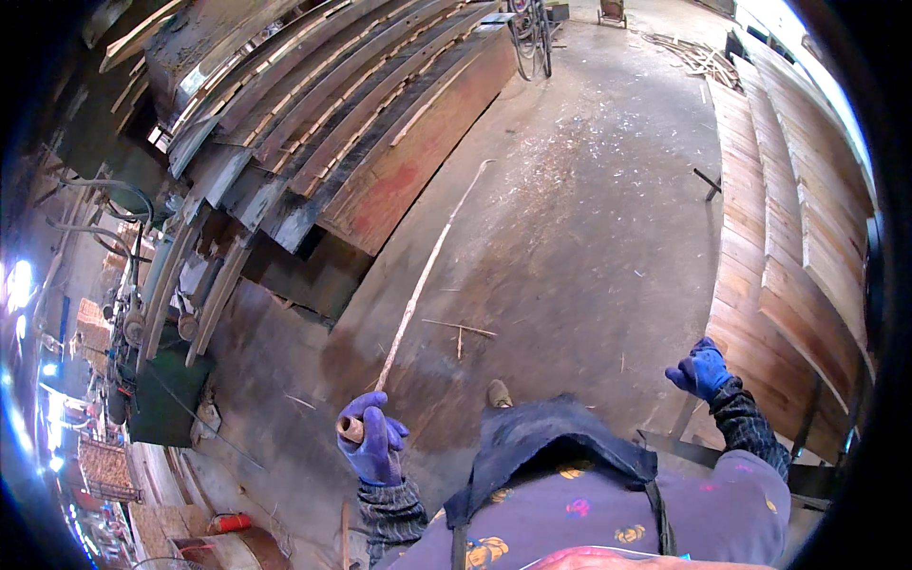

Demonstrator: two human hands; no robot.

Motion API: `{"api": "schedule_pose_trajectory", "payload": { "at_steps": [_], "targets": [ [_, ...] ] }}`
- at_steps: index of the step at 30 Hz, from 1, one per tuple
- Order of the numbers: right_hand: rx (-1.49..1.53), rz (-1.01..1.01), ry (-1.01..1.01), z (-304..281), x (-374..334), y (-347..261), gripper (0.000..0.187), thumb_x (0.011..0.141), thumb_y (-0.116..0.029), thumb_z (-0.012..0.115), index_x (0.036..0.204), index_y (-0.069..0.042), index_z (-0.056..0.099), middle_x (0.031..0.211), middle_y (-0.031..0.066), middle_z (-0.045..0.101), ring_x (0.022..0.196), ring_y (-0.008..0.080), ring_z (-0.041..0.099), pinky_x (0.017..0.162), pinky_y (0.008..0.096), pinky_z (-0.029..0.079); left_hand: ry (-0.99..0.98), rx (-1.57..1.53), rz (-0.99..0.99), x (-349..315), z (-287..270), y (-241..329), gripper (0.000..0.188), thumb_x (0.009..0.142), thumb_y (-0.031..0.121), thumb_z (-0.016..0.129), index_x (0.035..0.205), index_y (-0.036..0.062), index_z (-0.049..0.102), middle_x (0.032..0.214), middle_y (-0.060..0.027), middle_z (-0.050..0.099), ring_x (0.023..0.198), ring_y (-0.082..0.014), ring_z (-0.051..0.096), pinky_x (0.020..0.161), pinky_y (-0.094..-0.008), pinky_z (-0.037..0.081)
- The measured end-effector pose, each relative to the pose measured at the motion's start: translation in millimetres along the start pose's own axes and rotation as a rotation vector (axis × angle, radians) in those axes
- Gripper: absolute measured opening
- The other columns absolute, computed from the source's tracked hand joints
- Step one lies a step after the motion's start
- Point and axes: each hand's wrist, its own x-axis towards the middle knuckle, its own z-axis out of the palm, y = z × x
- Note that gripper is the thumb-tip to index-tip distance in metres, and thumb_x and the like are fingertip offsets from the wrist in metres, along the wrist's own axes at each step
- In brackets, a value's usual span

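Note:
My left hand (pixel 373 439), in a purple-blue glove, is closed around a long, thin wooden pole (pixel 418 285). The pole's blunt, round near end sticks out past my fingers, while its shaft slants forward and to the right over the concrete floor. On the right, my right hand (pixel 701 369), gloved in blue, has curled fingers beside the near left edge of the wooden panels (pixel 746 256). Whether it touches that edge, or has anything inside the fingers, I cannot tell.
Stacked heavy boards with thin strips between them (pixel 418 142) fill the left and far left. Thin sticks (pixel 460 329) and pale chips (pixel 598 142) lie on the floor (pixel 570 256). Far off are a bicycle (pixel 532 36) and a scrap-wood pile (pixel 693 59). A metal bar (pixel 708 182) juts out at right.

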Motion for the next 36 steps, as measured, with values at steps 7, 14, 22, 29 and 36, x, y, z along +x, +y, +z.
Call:
{"api": "schedule_pose_trajectory", "payload": {
  "at_steps": [7, 14, 22, 29, 36],
  "targets": [
    [0.082, 0.071, 0.018, -3, -32, 16, 0.045, 0.082, -0.042, 0.053, 0.051, -0.009, 0.059, 0.054, 0.0141, 0.056, 0.054, 0.0316, 0.052, 0.069, 0.0400, 0.039, -0.042, -0.054, -0.010, 10, 36, -3, 0.020, 0.091, 0.019, 0.052, 0.100, 0.0014, 0.055, 0.047, 0.0045, 0.038, 0.037, -0.0054, 0.034, 0.044, -0.0260, 0.040],
    [0.490, 0.359, 0.048, 16, 59, -25, 0.042, 0.084, -0.042, 0.050, 0.067, -0.006, 0.064, 0.068, 0.0191, 0.061, 0.067, 0.0366, 0.060, 0.062, 0.0449, 0.045, -0.046, -0.137, 0.026, 31, 58, -21, 0.022, 0.093, 0.020, 0.048, 0.105, 0.0019, 0.053, 0.047, 0.0049, 0.037, 0.038, -0.0043, 0.031, 0.045, -0.0256, 0.040],
    [1.852, -0.027, -0.003, -1, 380, -148, 0.058, 0.087, -0.039, 0.055, 0.134, -0.011, 0.036, 0.130, 0.0104, 0.046, 0.116, 0.0246, 0.048, 0.091, 0.0392, 0.042, 0.003, -0.278, 0.080, 121, 78, -52, 0.021, 0.093, 0.018, 0.046, 0.103, 0.0005, 0.050, 0.049, 0.0038, 0.038, 0.039, -0.0054, 0.033, 0.047, -0.0265, 0.044],
    [2.652, -0.123, -0.526, -102, 631, -250, 0.048, 0.088, -0.051, 0.047, 0.127, -0.025, 0.039, 0.109, 0.0066, 0.059, 0.085, 0.0172, 0.058, 0.066, 0.0351, 0.048, 0.020, -0.432, 0.038, 228, 106, -103, 0.025, 0.093, 0.022, 0.046, 0.108, 0.0022, 0.047, 0.049, 0.0041, 0.036, 0.041, -0.0053, 0.033, 0.049, -0.0281, 0.044],
    [2.561, 0.242, -0.031, -110, 750, -286, 0.032, 0.093, -0.044, 0.039, 0.113, -0.019, 0.040, 0.073, 0.0102, 0.061, 0.040, 0.0143, 0.044, 0.032, 0.0294, 0.035, 0.026, -0.162, -0.134, 318, 128, -142, 0.041, 0.092, 0.018, 0.046, 0.129, 0.0048, 0.038, 0.062, 0.0005, 0.046, 0.056, -0.0083, 0.043, 0.063, -0.0319, 0.047]
  ]
}}
